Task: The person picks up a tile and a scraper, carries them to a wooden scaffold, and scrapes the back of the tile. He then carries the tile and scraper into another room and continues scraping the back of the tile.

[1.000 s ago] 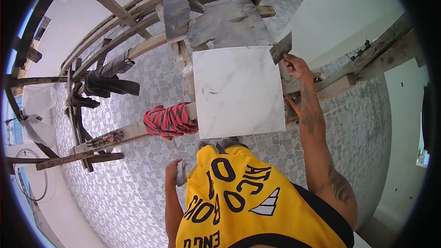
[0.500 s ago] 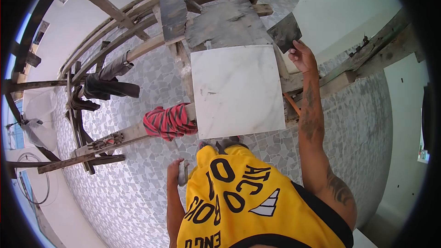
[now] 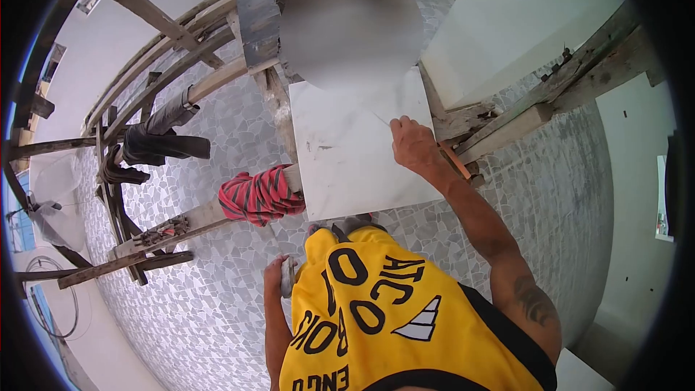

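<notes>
A white marbled tile [image 3: 347, 166] lies on the wooden planks in front of me. My right hand [image 3: 416, 146] is over its right half, fingers pinched on a thin flat sheet [image 3: 381, 119] seen almost edge-on. Whether the sheet touches the tile cannot be made out. My left hand [image 3: 274, 274] hangs low beside my yellow shirt, closed on a small grey object [image 3: 287, 277] that is partly hidden. Left of the tile, a red and black striped cloth [image 3: 260, 195] is wrapped around a beam.
A blurred patch hides the area beyond the tile. A grey board [image 3: 258, 22] lies at its left. Dark cloths [image 3: 166, 143] hang over wooden bars on the left. Rough beams [image 3: 536, 127] run along the right. Patterned tiled floor [image 3: 210, 289] shows below the planks.
My right hand has moved left and nearer, from beside the far right corner to over the tile. The sheet, seen broad and dark before, now shows as a thin edge.
</notes>
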A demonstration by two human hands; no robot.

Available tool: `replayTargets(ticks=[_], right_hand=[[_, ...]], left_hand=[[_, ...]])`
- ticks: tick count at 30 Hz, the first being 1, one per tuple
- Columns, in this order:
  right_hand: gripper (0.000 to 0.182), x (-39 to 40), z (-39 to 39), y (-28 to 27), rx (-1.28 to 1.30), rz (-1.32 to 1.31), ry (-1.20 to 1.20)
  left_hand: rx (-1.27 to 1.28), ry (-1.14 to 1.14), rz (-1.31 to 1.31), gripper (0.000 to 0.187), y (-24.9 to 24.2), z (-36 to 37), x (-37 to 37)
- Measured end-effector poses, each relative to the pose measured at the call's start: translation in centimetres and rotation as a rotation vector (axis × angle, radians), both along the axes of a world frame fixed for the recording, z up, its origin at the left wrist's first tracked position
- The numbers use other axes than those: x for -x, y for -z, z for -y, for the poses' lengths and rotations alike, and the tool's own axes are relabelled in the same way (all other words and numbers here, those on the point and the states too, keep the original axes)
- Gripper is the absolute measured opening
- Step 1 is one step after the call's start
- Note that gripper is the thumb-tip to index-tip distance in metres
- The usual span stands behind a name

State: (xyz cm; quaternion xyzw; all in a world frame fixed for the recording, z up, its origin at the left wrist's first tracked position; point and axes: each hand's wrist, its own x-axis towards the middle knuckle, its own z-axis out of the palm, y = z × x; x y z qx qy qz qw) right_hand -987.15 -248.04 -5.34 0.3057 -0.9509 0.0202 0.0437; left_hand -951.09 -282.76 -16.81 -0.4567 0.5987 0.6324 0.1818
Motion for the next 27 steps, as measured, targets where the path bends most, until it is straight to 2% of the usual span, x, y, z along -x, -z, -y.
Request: replayTargets(ticks=[2,5,7,8,11,14,16,18,21,23,24,25,26,27], right_hand=[[0.022,-1.8,1.4,3.0,-0.229,0.14,-0.11],[0.031,-3.6,1.8,4.8,-0.239,0.06,-0.126],[0.033,-4.7,1.7,5.1,-0.207,-0.021,-0.13],[0.033,-5.6,1.5,5.3,-0.203,-0.037,-0.205],[0.032,-7.9,0.9,5.9,-0.206,-0.106,-0.386],[0.03,-2.2,-0.2,6.4,-0.274,-0.102,-0.297],[0.023,7.1,-4.0,8.0,-0.347,-0.267,0.03],[0.017,15.5,-8.2,7.8,-0.325,0.081,0.468],[0.017,16.3,-6.3,4.3,-0.258,-0.179,0.406],[0.023,10.9,-0.8,2.1,-0.336,-0.247,0.076],[0.023,7.4,2.1,3.0,-0.331,-0.264,-0.048],[0.023,3.5,4.3,3.1,-0.28,-0.159,-0.225],[0.032,0.1,5.8,3.9,-0.263,-0.086,-0.401],[0.031,-2.5,6.6,4.9,-0.249,-0.048,-0.461]], left_hand=[[-0.009,0.025,0.002,0.041,0.6,0.2,0.0],[0.167,0.217,-0.085,0.042,0.2,0.8,0.6],[0.092,0.086,-0.054,0.042,-0.4,0.8,0.6],[0.054,0.021,-0.041,0.042,-0.5,0.7,0.9],[0.043,0.025,-0.038,0.041,-0.6,0.6,0.2],[0.034,-0.018,0.011,0.04,-1.1,0.0,-0.5],[0.042,-0.009,0.038,0.04,-0.9,0.1,-1.7],[0.06,-0.024,0.044,0.04,-1.1,0.2,-2.0],[0.076,-0.07,0.028,0.041,-1.4,-0.1,-2.4],[0.067,-0.085,-0.004,0.041,-0.6,0.1,-3.6],[0.052,-0.094,0.013,0.041,-0.7,0.1,-3.7],[0.038,-0.103,0.029,0.041,-0.7,0.0,-3.7],[0.023,-0.114,0.041,0.041,-0.8,-0.1,-3.4],[0.045,-0.109,0.027,0.041,-0.6,0.0,-3.2]])
